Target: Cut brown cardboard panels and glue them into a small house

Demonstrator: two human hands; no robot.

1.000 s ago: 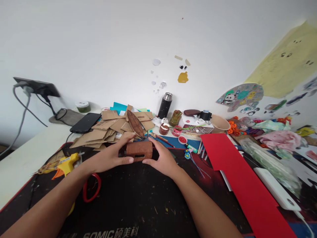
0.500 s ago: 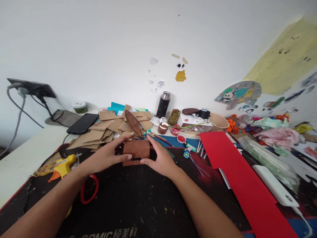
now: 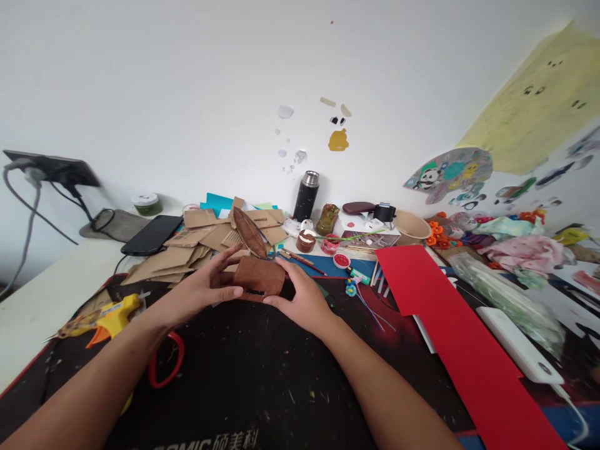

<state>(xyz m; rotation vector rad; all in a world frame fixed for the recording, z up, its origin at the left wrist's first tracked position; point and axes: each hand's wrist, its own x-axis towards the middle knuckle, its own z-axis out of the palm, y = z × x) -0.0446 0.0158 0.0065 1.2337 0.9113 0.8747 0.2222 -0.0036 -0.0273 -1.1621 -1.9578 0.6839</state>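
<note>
Between my hands is a small brown piece (image 3: 260, 276), with an arched top over a flat lower part; it looks like painted cardboard. My left hand (image 3: 205, 281) curves round its left end, with the thumb at the lower front edge and the fingers behind. On the other end, my right hand (image 3: 304, 297) grips with the thumb in front and the fingers on top. The fingertips behind the piece are partly hidden. Just beyond it a brown boat-shaped piece (image 3: 250, 232) leans on stacked cardboard scraps (image 3: 171, 265).
A yellow glue gun (image 3: 115, 315) and red-handled scissors (image 3: 179, 359) lie at the left on the black mat (image 3: 262, 381). Red card (image 3: 450, 337) and a white power bank (image 3: 520, 344) are at the right. Paint pots (image 3: 306, 241), brushes and a black flask (image 3: 307, 197) stand behind.
The arched piece has turned slightly, its right end dipping. My left fingers have shifted up and back at its left end. The whole view has moved slightly.
</note>
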